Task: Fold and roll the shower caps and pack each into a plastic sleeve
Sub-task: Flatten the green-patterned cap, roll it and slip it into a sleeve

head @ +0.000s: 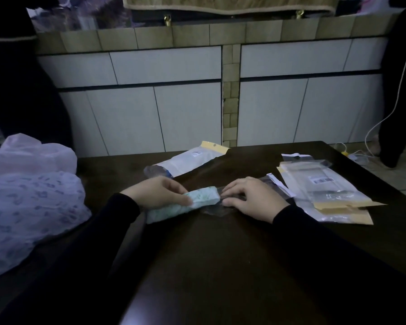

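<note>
A rolled pale green shower cap (pixel 185 204) lies on the dark table (pixel 220 266) near its middle. My left hand (pixel 157 191) grips the roll from the far side, thumb on its near face. A clear plastic sleeve (pixel 213 208) lies flat at the roll's right end. My right hand (pixel 253 199) pinches the sleeve's mouth right next to the roll's tip. Whether the tip is inside the sleeve I cannot tell in the dim light.
A heap of loose shower caps (pixel 31 200), pink and blue-patterned, fills the table's left side. One packed white sleeve (pixel 188 160) lies behind the hands. A stack of empty sleeves (pixel 324 191) sits at the right. A tiled wall stands behind.
</note>
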